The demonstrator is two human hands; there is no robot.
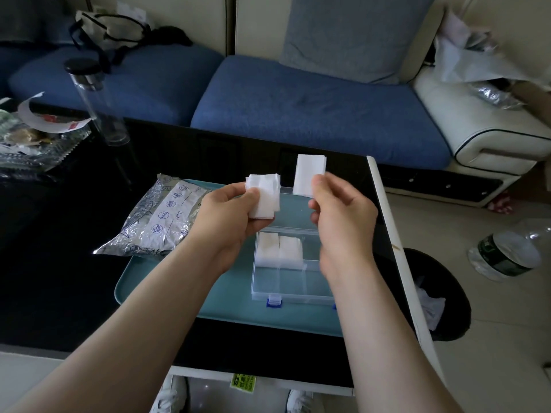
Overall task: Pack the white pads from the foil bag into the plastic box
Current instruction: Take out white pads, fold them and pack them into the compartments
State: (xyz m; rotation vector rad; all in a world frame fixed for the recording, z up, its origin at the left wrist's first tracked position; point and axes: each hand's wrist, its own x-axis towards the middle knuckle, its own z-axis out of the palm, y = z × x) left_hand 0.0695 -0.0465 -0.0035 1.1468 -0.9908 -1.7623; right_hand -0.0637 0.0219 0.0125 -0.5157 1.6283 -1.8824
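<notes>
- Head view: two white pad stacks [278, 251] sat in the plastic box [293, 293]; other compartments [317, 277] lay unfilled;
- my left hand [229, 217] gripped a loose stack [264, 198]; my right hand [343, 217] pinched one pad [308, 174].

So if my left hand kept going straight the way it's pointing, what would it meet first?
Most likely the white pad pinched in your right hand: your left hand, gripping a stack of pads, points across towards it. Depth is unclear, so it might slip just past.
</notes>
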